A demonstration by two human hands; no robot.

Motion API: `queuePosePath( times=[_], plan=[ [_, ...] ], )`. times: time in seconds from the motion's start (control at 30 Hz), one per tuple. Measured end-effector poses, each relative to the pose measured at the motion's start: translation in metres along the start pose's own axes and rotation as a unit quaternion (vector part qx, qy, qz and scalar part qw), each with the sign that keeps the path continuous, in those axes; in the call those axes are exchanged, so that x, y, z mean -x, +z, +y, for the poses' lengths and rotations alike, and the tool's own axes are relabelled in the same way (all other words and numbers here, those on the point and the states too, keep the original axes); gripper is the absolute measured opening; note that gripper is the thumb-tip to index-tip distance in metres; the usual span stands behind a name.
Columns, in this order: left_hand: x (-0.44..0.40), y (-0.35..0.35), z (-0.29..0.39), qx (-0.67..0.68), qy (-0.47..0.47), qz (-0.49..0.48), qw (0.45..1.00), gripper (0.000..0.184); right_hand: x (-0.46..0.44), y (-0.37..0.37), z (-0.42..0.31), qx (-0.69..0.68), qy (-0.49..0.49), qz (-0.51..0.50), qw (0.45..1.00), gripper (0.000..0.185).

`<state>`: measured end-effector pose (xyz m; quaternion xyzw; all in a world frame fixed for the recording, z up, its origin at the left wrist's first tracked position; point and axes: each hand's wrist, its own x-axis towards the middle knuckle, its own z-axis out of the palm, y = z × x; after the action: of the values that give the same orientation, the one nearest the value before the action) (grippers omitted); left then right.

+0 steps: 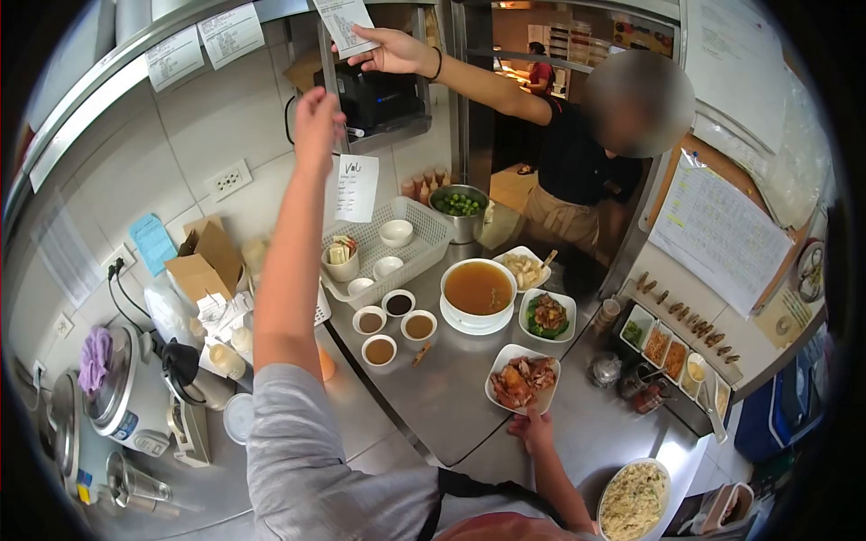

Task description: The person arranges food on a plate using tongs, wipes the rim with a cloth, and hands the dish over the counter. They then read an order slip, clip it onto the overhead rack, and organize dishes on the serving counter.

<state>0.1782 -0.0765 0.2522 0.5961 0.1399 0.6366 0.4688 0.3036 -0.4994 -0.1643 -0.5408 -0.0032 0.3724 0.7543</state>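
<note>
My left hand point(319, 131) is raised at the upper middle, its fingers loosely curled and a little apart, with nothing visible in them. Beyond it, a co-worker's hand point(392, 51) holds a printed receipt point(344, 22). Low at the right, my right hand point(534, 431) grips the near rim of a white square bowl of browned meat pieces point(523, 382); some fingers are hidden under it. Behind that bowl are a bowl of meat on greens point(548, 316), a large bowl of brown soup point(478, 287) and a dish of pale fried pieces point(523, 269).
Small sauce cups point(379, 350) sit left of the soup. A grey plastic basket point(424, 236) holds white cups, beside a metal pot of green vegetables point(460, 200). An oval dish of fried rice point(634, 500) stands at lower right. Garnish trays point(672, 356) line the right wall.
</note>
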Motion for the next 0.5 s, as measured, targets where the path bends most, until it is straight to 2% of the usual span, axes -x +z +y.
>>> queuePosePath(
  times=[0.1, 0.2, 0.3, 0.33, 0.43, 0.5],
  plan=[
    [-0.046, 0.009, 0.02, -0.036, 0.02, 0.062, 0.997, 0.045, -0.001, -0.001, 0.002, 0.008, 0.003, 0.01, 1.0, 0.023],
    [-0.083, 0.016, 0.033, -0.036, -0.011, 0.026, 0.999, 0.051, -0.002, -0.001, 0.001, 0.015, 0.002, 0.014, 1.0, 0.023],
    [-0.109, 0.032, 0.037, -0.007, 0.043, 0.01, 0.999, 0.046, -0.001, 0.001, 0.0, 0.023, -0.002, 0.027, 0.999, 0.022],
    [-0.12, 0.035, 0.033, -0.03, 0.058, 0.032, 0.997, 0.043, 0.0, 0.002, -0.001, 0.027, -0.003, 0.033, 0.999, 0.022],
    [-0.156, 0.032, 0.017, -0.107, 0.083, 0.004, 0.991, 0.027, 0.0, 0.001, -0.002, 0.028, 0.003, 0.034, 0.999, 0.022],
    [-0.162, 0.026, 0.012, -0.044, 0.062, -0.004, 0.997, 0.021, 0.0, 0.0, -0.001, 0.013, 0.005, 0.033, 0.999, 0.023]
  ],
)
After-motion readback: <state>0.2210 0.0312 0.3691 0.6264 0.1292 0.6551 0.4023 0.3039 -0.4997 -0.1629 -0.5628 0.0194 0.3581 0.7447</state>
